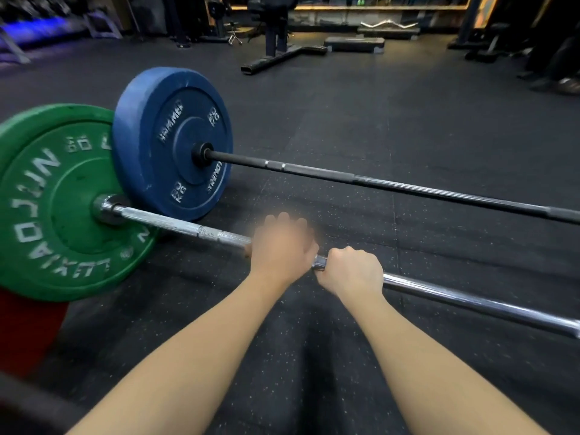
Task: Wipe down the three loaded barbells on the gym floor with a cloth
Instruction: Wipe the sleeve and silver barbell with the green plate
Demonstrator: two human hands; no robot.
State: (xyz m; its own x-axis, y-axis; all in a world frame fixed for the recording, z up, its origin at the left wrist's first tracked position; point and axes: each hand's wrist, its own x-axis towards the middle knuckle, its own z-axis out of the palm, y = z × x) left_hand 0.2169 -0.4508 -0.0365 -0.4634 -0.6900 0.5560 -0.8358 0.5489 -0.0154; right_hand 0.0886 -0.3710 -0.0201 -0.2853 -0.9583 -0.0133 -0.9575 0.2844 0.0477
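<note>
Left hand [280,247], right hand [352,269], one barbell [470,301]

Bare forearms [194,346], bare left grip [282,246], bare right grip [351,271]

Black speckled rubber floor [376,98]. Far side, centre: black machine frame [276,48] on a T-shaped base. Right of it: low black step platform [354,43]. Behind the platform: chrome curl bar [389,25] lying on a ledge. Far left: rack [37,29] in blue light, contents blurred. Right edge: a shoe [569,86].
</note>
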